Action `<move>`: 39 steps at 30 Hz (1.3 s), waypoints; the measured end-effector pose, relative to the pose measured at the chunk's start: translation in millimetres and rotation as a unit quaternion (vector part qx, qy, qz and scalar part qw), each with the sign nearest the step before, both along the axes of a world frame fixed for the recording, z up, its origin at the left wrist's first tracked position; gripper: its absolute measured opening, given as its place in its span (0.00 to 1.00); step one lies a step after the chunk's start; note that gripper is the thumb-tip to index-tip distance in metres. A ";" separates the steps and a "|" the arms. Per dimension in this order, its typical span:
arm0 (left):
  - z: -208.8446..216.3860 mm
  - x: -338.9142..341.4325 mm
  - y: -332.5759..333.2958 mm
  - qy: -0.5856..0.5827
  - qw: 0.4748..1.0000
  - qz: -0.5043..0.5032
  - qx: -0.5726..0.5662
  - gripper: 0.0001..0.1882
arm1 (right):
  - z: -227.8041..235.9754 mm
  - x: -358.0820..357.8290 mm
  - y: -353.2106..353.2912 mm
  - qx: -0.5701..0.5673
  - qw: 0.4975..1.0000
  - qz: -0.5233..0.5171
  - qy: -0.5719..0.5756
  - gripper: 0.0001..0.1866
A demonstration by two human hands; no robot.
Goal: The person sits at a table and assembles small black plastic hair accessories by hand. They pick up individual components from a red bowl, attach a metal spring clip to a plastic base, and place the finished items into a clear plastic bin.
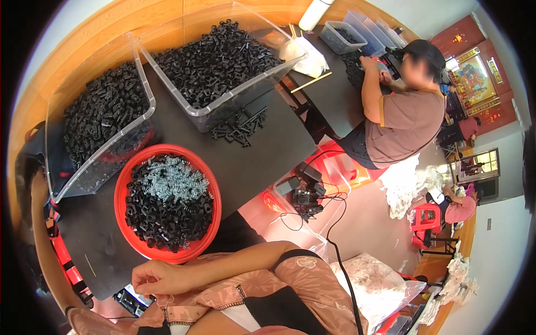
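My right hand (158, 277) is in front of my body, just below a round red basin (214, 223). Its fingers are curled in, and whatever they may hold cannot be made out. At the far left my left arm reaches up beside a clear plastic box (100, 146); my left hand (39, 187) is at its outer side, dark, with its fingers hidden. Small black plastic parts (162, 226) fill the basin, with a heap of small silvery springs (174, 178) on top. The clear box is heaped with black plastic parts (103, 106).
A second clear box (206, 111) of black parts stands farther back, with loose black pins (240, 127) beside it on the dark table (268, 159). A co-worker (405, 111) sits at the right end. A black cable (335, 240) hangs near a clear bin (279, 192) of devices.
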State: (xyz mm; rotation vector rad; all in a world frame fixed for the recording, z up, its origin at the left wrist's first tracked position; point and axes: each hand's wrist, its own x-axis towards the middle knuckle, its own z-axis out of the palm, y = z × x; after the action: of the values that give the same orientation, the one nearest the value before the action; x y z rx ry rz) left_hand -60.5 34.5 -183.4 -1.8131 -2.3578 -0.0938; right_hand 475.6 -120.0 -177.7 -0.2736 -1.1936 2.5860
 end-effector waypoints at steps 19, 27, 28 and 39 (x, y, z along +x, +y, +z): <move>95.0 86.1 51.0 0.013 0.984 0.171 -0.044 0.23 | 58.4 55.1 38.0 0.064 0.995 0.011 -0.074 0.07; 93.5 162.4 -56.0 0.030 0.966 -0.020 0.257 0.23 | 66.9 132.7 71.4 0.127 0.963 -0.192 -0.143 0.07; 89.7 166.9 -70.0 0.100 0.958 -0.062 0.261 0.20 | 69.6 138.5 72.4 0.117 0.955 -0.233 -0.141 0.06; 97.8 48.5 -37.2 0.162 0.938 0.003 0.307 0.15 | 87.2 144.6 103.1 0.204 0.919 -0.320 -0.104 0.08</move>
State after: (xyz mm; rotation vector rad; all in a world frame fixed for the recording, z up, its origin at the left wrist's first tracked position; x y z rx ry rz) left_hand -12.0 -2.8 -85.6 -1.3880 -1.8256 -0.4405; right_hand 620.2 -16.9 -90.5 -0.7214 -1.3893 1.7371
